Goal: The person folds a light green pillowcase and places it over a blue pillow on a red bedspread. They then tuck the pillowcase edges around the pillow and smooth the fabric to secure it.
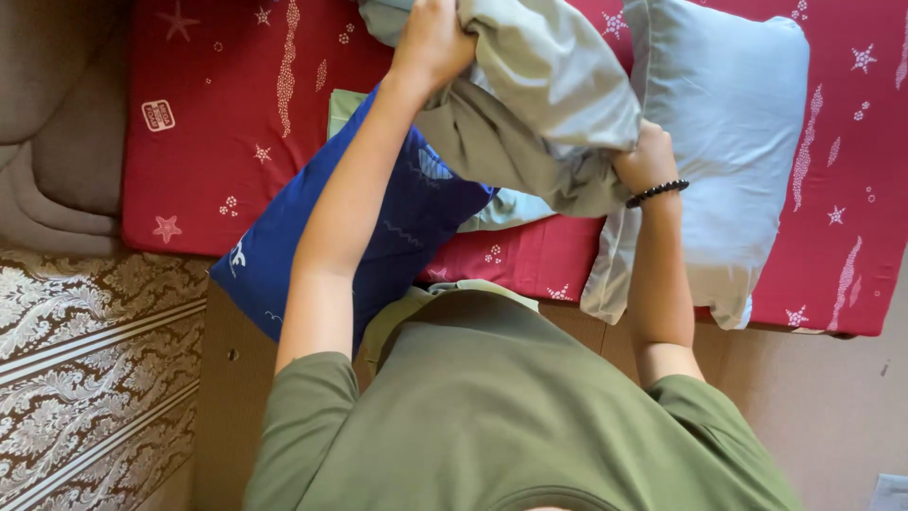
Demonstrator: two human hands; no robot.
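While standing at the edge of a mattress, a person is gripping a bunched, pale grey-green pillowcase (539,104) with both hands. The left hand (433,43) is closing tightly around the soft cloth's upper folds, and the right hand (646,159), wearing a black beaded bracelet (657,192), is clutching its lower gathered end. The fabric is hanging in loose creases above a dark blue pillow (397,222) lying diagonally just beneath it. A plump pale blue pillow (733,104) is resting beside the right hand on a red sheet (218,114) printed with white starfish.
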